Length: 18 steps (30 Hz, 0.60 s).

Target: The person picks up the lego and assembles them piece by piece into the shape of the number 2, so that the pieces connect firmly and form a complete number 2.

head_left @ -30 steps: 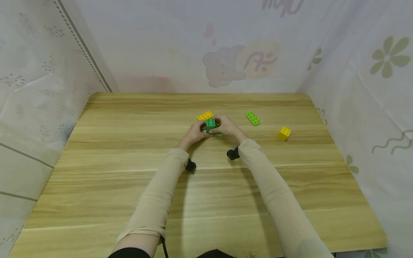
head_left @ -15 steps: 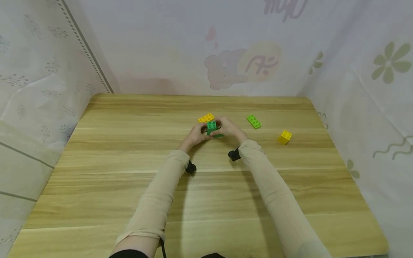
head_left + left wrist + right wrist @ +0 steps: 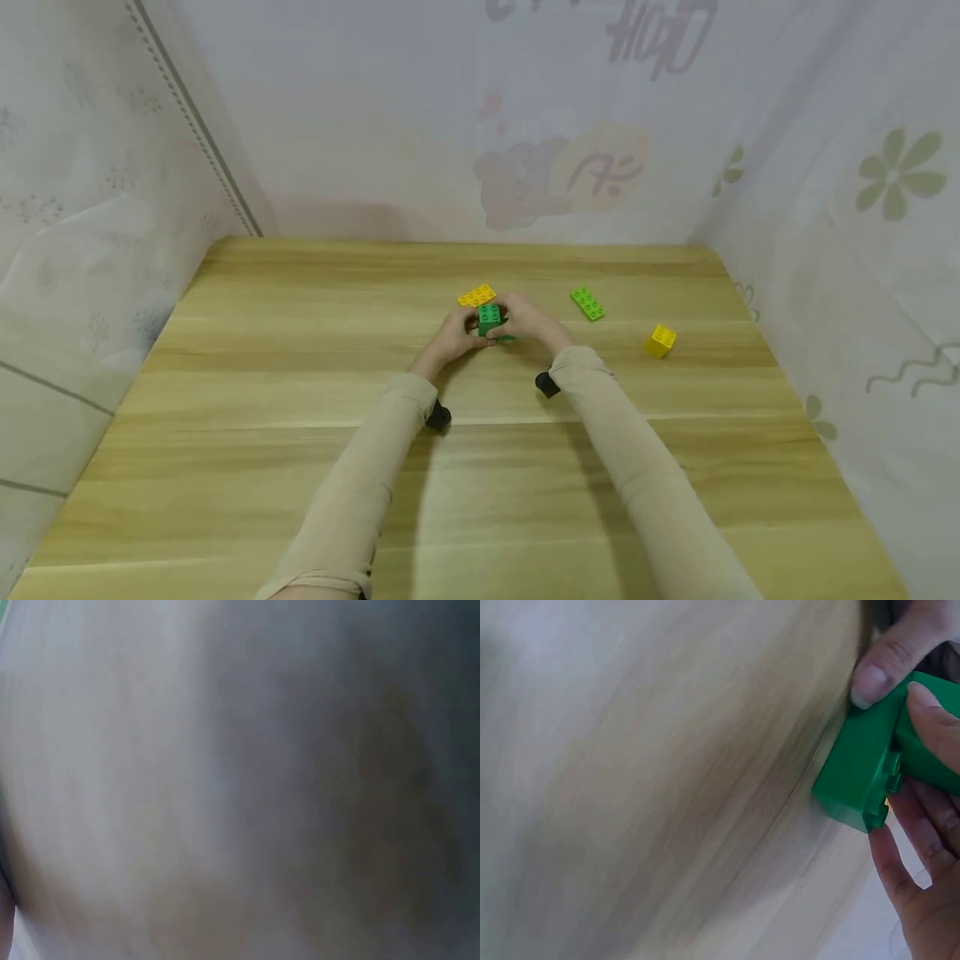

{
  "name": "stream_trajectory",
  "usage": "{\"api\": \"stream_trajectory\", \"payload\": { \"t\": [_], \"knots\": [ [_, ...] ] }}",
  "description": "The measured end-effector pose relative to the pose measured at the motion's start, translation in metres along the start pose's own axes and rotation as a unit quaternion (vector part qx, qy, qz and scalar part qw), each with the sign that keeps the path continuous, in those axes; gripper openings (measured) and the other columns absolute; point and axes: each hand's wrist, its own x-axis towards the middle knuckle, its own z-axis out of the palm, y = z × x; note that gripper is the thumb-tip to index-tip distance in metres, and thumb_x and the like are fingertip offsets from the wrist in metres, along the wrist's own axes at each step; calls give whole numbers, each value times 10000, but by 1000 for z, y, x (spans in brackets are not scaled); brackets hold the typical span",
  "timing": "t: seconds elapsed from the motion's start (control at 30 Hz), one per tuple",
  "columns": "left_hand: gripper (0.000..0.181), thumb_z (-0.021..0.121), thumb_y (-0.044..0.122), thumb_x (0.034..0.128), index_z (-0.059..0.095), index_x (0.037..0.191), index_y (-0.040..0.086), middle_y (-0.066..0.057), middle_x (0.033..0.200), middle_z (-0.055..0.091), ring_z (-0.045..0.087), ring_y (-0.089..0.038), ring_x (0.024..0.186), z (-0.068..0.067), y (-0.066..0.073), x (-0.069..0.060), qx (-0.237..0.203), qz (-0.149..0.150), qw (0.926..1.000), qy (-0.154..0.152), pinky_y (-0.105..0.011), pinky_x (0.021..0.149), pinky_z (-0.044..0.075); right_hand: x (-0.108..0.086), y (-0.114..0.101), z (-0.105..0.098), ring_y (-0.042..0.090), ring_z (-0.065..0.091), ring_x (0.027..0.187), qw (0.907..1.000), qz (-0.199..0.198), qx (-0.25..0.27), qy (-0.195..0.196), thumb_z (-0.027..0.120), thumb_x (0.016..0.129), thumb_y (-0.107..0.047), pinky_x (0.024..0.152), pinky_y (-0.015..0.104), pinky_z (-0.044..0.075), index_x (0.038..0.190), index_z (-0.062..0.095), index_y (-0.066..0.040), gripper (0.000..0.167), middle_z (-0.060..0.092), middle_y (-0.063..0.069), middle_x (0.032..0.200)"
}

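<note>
Two green toy building bricks, an upper brick (image 3: 489,313) on a longer lower brick (image 3: 862,765), are between my hands near the table's middle. The upper one sits over one end of the lower, and studs show beside it in the right wrist view. My left hand (image 3: 453,337) grips the bricks from the left, its thumb pressing the lower one. My right hand (image 3: 523,320) pinches the upper one from the right with thumb and fingers. Fingers partly hide the bricks. The left wrist view is mostly blurred tabletop.
An orange-yellow flat plate brick (image 3: 477,295) lies just behind the hands. To the right lie a lime-green flat plate brick (image 3: 587,304) and a yellow block (image 3: 661,341). The wooden table (image 3: 337,317) meets patterned cloth at the back and sides.
The whole head view has shifted, so the table and hands appear lower in it. Both hands keep their grip on the green bricks, with little other visible movement.
</note>
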Motion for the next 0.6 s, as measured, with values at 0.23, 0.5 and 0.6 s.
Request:
{"api": "stream_trajectory", "payload": {
  "t": [0.23,0.5,0.6],
  "knots": [
    [398,724,72,761,533,1098,-19,-153,1189,548,519,-258,1107,0,-2,-2,18,-67,9998,184,-360,986,430,-1,-9,2,250,571,1011,9999,122,-39,71,735,765,-155,892,352,480,1212,530,27,524,604,157,1131],
    [458,705,75,778,494,1174,-15,-149,1240,516,510,-261,1155,2,0,-3,-79,-112,9999,59,-345,1007,420,-5,12,14,258,542,1027,9928,-227,1089,438,707,792,-133,925,398,448,1181,569,-24,427,600,147,1111],
    [456,696,72,786,485,1180,-18,-155,1241,502,497,-263,1159,3,1,-5,-12,-139,9999,77,-346,1013,412,-8,21,24,243,536,1061,9844,-37,1627,663,710,792,-197,947,395,436,1210,559,-43,470,591,130,1177]
  ]
}}
